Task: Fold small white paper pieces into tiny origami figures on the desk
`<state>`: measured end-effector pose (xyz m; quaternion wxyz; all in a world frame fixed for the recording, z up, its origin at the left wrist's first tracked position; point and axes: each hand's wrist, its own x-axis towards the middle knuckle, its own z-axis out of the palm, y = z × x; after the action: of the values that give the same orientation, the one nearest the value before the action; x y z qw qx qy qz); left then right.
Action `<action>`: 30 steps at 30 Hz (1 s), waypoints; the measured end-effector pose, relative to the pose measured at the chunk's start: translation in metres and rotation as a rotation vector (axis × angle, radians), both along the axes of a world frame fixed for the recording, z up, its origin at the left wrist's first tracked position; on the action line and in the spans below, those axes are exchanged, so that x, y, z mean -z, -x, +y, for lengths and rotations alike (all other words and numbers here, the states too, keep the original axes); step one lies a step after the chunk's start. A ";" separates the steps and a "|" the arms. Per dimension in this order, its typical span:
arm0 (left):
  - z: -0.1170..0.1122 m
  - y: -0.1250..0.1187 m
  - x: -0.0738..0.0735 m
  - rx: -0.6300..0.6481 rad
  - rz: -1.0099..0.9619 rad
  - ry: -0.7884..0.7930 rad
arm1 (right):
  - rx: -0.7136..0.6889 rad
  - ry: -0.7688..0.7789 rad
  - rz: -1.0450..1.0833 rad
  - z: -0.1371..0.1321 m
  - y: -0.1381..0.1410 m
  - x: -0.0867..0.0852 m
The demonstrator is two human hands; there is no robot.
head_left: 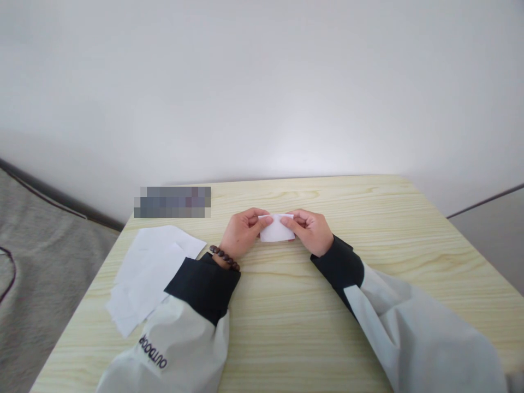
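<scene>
A small white piece of paper [277, 231], roughly rectangular, is held between both hands over the middle of the table. My left hand [243, 232] pinches its left side, thumb on top and fingers behind. On the right side, my right hand [311, 230] grips it the same way, with the two thumbs close together near the upper edge. The fingers behind the paper are mostly hidden. Whether the paper is folded I cannot tell. A dark beaded bracelet [224, 257] circles my left wrist.
Several loose white sheets [143, 273] lie overlapping on the left of the light wood-grain table [278, 327]. A blurred-out dark patch [172, 202] covers something at the far left corner. A white wall [262, 87] rises behind the table. Grey fabric [53, 256] lies beyond the left edge.
</scene>
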<state>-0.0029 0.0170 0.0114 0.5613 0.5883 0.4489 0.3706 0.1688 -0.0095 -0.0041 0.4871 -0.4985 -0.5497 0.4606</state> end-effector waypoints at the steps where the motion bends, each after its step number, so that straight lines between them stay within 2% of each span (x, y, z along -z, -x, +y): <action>1: 0.000 0.000 -0.001 0.020 -0.009 0.015 | -0.001 0.009 0.005 0.000 0.000 0.000; 4: -0.001 -0.001 -0.002 0.052 -0.022 0.023 | -0.021 0.008 -0.001 0.000 0.000 0.000; 10: -0.001 -0.002 0.002 0.029 0.014 -0.021 | -0.071 -0.044 -0.039 0.001 -0.001 0.005; 17: -0.001 -0.002 -0.001 0.125 -0.034 0.067 | -0.008 -0.012 -0.084 -0.002 -0.001 -0.002; 25: -0.003 -0.001 -0.008 0.113 0.006 0.010 | -0.023 -0.021 -0.031 -0.002 -0.001 -0.006; 30: -0.003 -0.002 -0.008 0.113 0.023 -0.004 | -0.007 -0.021 -0.042 -0.002 -0.001 -0.007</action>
<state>-0.0009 0.0142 0.0190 0.5748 0.6181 0.4208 0.3324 0.1698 -0.0114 0.0024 0.4789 -0.5010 -0.5665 0.4459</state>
